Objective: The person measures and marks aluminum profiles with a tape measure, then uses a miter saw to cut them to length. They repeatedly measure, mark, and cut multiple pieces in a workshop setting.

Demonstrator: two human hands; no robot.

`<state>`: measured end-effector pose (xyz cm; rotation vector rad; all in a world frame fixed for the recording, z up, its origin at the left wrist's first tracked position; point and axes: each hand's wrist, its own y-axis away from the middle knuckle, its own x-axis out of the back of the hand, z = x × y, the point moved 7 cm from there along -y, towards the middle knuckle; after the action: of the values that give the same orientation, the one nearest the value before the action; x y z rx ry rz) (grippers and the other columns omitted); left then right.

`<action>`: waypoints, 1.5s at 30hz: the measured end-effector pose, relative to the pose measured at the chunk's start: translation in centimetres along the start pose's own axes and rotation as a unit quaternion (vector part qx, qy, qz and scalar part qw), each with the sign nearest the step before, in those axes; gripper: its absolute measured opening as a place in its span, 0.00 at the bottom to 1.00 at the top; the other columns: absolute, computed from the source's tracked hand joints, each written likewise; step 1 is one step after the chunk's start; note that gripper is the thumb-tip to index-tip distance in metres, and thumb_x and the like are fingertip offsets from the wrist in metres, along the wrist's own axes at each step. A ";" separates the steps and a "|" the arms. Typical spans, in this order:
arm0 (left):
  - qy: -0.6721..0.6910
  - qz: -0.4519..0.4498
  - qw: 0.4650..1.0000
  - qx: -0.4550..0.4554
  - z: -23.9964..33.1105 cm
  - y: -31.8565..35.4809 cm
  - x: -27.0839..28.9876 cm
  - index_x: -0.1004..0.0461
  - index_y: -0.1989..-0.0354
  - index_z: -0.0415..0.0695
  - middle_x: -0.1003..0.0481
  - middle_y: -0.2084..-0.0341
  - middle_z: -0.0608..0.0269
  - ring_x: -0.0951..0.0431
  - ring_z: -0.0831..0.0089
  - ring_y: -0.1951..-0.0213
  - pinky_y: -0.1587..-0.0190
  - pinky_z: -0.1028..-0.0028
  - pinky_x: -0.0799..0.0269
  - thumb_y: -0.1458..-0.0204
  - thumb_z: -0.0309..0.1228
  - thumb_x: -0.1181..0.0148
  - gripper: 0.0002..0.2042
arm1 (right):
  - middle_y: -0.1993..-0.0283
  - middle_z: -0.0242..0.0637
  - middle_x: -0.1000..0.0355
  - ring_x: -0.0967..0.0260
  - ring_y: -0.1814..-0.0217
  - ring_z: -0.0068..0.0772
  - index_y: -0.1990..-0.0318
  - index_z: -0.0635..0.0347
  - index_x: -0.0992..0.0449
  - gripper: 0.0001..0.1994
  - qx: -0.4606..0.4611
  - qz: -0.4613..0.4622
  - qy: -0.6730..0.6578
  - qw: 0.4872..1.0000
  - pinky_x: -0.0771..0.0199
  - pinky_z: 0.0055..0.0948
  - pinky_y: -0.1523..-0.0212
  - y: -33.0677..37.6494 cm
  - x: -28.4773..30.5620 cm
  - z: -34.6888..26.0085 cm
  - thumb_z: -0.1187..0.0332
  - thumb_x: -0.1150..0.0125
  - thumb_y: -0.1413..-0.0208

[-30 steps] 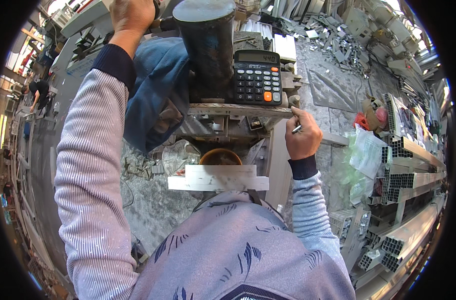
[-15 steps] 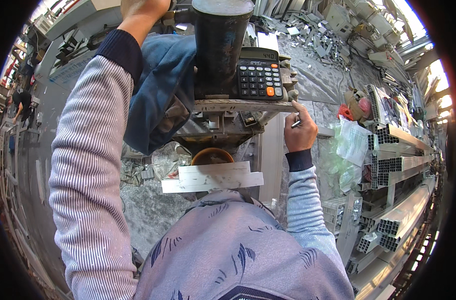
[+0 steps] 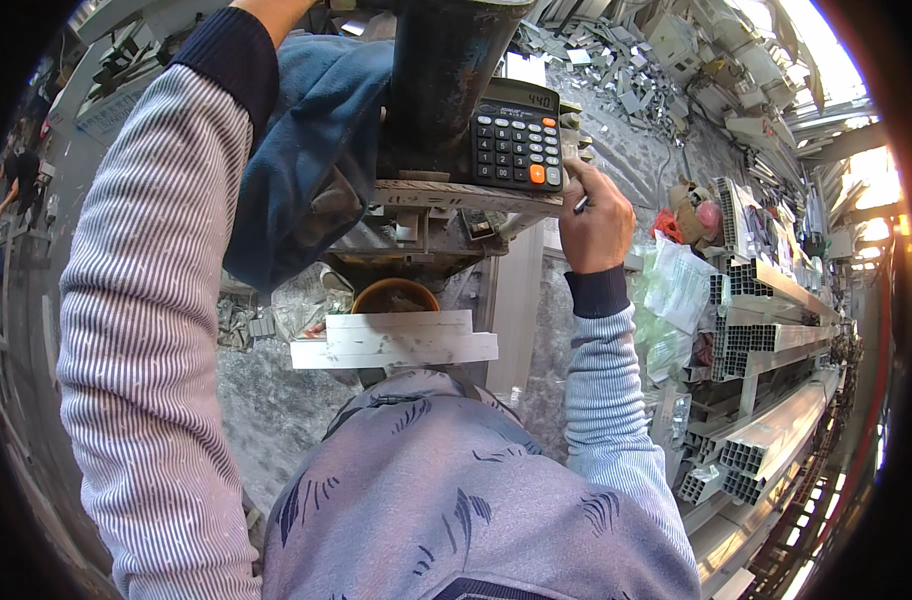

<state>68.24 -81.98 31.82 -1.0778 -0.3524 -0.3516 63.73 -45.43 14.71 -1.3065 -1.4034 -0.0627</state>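
Note:
My right hand [image 3: 598, 222] is closed around a slim pen [image 3: 581, 204], whose pale end pokes out of the fist. Its fingertips reach the lower right corner of a black calculator [image 3: 516, 140] with orange keys, beside the machine's edge. The calculator lies next to a thick dark metal cylinder [image 3: 441, 85]. Only the wrist part of my left hand [image 3: 276, 10] shows at the top edge; its fingers are out of the picture. A blue cloth [image 3: 306, 150] hangs left of the cylinder. Below is a worn ledge [image 3: 446, 197] with marks on it.
White bars [image 3: 396, 342] lie across in front of my body, by a round brown-rimmed container [image 3: 396, 292]. Stacked metal profiles [image 3: 776, 400] fill the right side. Metal offcuts [image 3: 626, 75] litter the floor at far right. A person [image 3: 18, 180] bends at far left.
My right hand has moved up to the calculator's lower corner, still with the pen. My left hand has slid mostly out past the top edge. The whole view has shifted a little.

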 end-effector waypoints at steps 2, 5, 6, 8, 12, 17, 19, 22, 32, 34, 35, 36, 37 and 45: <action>0.008 -0.012 1.000 0.028 -0.2 0.1 -0.1 0.19 0.69 0.44 0.19 0.77 0.53 0.16 0.53 0.68 0.62 0.58 0.23 0.37 0.37 0.45 0.14 | 0.64 0.39 0.21 0.22 0.65 0.48 0.55 0.50 0.17 0.12 0.017 -0.002 0.010 1.000 0.24 0.42 0.64 -0.7 -0.3 -0.2 0.72 0.40 0.45; 0.018 -0.023 0.999 0.035 0.0 0.1 0.1 0.19 0.69 0.44 0.19 0.78 0.53 0.16 0.54 0.69 0.62 0.59 0.23 0.37 0.38 0.45 0.14 | 0.64 0.38 0.21 0.22 0.65 0.48 0.55 0.49 0.17 0.12 0.017 -0.013 0.006 1.000 0.24 0.42 0.63 -1.0 -0.6 -0.1 0.72 0.40 0.45; 0.029 -0.026 0.998 0.041 0.1 0.2 0.1 0.19 0.68 0.43 0.19 0.78 0.53 0.16 0.54 0.69 0.62 0.59 0.23 0.37 0.37 0.45 0.14 | 0.64 0.39 0.21 0.22 0.65 0.48 0.55 0.49 0.17 0.12 0.018 -0.015 0.007 1.000 0.24 0.42 0.63 -1.0 -0.6 -0.1 0.72 0.40 0.45; 0.049 -0.032 0.997 0.053 0.1 0.2 0.1 0.18 0.68 0.43 0.19 0.79 0.53 0.16 0.55 0.70 0.63 0.60 0.23 0.37 0.37 0.45 0.14 | 0.64 0.39 0.21 0.22 0.65 0.47 0.55 0.49 0.16 0.12 0.025 -0.013 0.010 1.000 0.24 0.42 0.63 -1.1 -0.5 -0.2 0.72 0.40 0.45; 0.044 -0.029 0.997 0.048 0.0 0.2 0.1 0.18 0.67 0.43 0.19 0.78 0.52 0.15 0.55 0.69 0.62 0.61 0.23 0.37 0.37 0.45 0.13 | 0.66 0.38 0.22 0.22 0.66 0.46 0.56 0.49 0.16 0.11 0.036 -0.024 0.004 0.999 0.24 0.41 0.65 -1.0 -0.6 -0.7 0.72 0.39 0.45; 0.008 -0.006 1.000 0.006 -0.1 0.0 0.1 0.17 0.64 0.43 0.18 0.76 0.49 0.16 0.51 0.66 0.60 0.58 0.22 0.38 0.38 0.45 0.13 | 0.68 0.37 0.22 0.23 0.67 0.44 0.57 0.48 0.16 0.10 0.039 -0.052 -0.002 0.998 0.25 0.40 0.66 -1.1 -1.1 -1.4 0.72 0.37 0.46; 0.003 -0.005 1.000 0.012 -0.4 -0.1 -0.1 0.17 0.64 0.43 0.18 0.74 0.47 0.16 0.49 0.64 0.59 0.57 0.23 0.38 0.38 0.45 0.13 | 0.68 0.37 0.23 0.23 0.67 0.44 0.57 0.48 0.16 0.10 0.041 -0.057 0.006 0.998 0.25 0.41 0.66 -1.1 -1.3 -1.5 0.71 0.37 0.46; 0.000 0.003 1.000 0.016 -0.5 0.0 -0.1 0.17 0.62 0.43 0.18 0.72 0.46 0.16 0.48 0.63 0.58 0.56 0.23 0.38 0.39 0.45 0.14 | 0.67 0.37 0.22 0.23 0.66 0.45 0.56 0.47 0.16 0.10 0.044 -0.075 0.023 0.996 0.25 0.42 0.65 -1.1 -1.7 -1.8 0.71 0.38 0.45; -0.015 0.013 1.000 0.021 -0.2 0.0 0.2 0.17 0.62 0.44 0.19 0.70 0.44 0.17 0.46 0.61 0.57 0.55 0.23 0.38 0.40 0.45 0.14 | 0.67 0.37 0.22 0.22 0.64 0.46 0.55 0.48 0.16 0.10 0.064 -0.078 0.041 0.994 0.24 0.42 0.64 -1.5 -1.5 -3.3 0.70 0.37 0.45; -0.007 0.003 1.000 0.023 -0.3 0.0 0.1 0.17 0.63 0.44 0.18 0.70 0.45 0.17 0.46 0.62 0.57 0.55 0.23 0.37 0.41 0.45 0.15 | 0.66 0.36 0.22 0.22 0.64 0.45 0.55 0.48 0.16 0.11 0.069 -0.088 0.033 0.993 0.24 0.42 0.65 -1.6 -1.7 -4.0 0.70 0.37 0.45; -0.003 -0.002 1.000 0.024 -0.3 0.0 0.0 0.18 0.63 0.44 0.18 0.70 0.45 0.17 0.47 0.62 0.57 0.55 0.23 0.37 0.41 0.46 0.15 | 0.66 0.36 0.22 0.22 0.64 0.45 0.55 0.48 0.16 0.11 0.072 -0.093 0.029 0.993 0.24 0.42 0.65 -1.7 -1.9 -4.3 0.70 0.37 0.45; -0.002 -0.009 1.000 0.030 -0.4 0.0 -0.1 0.18 0.64 0.44 0.18 0.71 0.46 0.17 0.47 0.62 0.57 0.55 0.23 0.37 0.41 0.45 0.15 | 0.65 0.36 0.22 0.21 0.64 0.44 0.54 0.48 0.16 0.11 0.074 -0.103 0.031 0.991 0.24 0.42 0.65 -1.8 -2.1 -4.6 0.70 0.36 0.45; -0.002 -0.016 0.999 0.036 -0.5 0.0 -0.2 0.18 0.64 0.44 0.18 0.71 0.46 0.17 0.47 0.62 0.57 0.55 0.23 0.37 0.41 0.45 0.15 | 0.65 0.36 0.22 0.21 0.64 0.44 0.54 0.49 0.16 0.11 0.076 -0.113 0.034 0.990 0.24 0.42 0.64 -2.0 -2.4 -4.9 0.70 0.36 0.45; 0.018 -0.040 0.997 0.067 -0.3 0.0 -0.3 0.18 0.65 0.45 0.17 0.74 0.53 0.16 0.52 0.63 0.57 0.57 0.23 0.36 0.41 0.46 0.15 | 0.65 0.36 0.22 0.21 0.63 0.45 0.52 0.49 0.16 0.13 0.107 -0.146 0.048 0.982 0.23 0.42 0.64 -3.1 -4.0 -6.9 0.68 0.36 0.45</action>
<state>68.01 -82.19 31.52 -0.9262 -0.3822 -0.4138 64.94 -53.76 16.04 -0.9036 -1.4663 -0.1650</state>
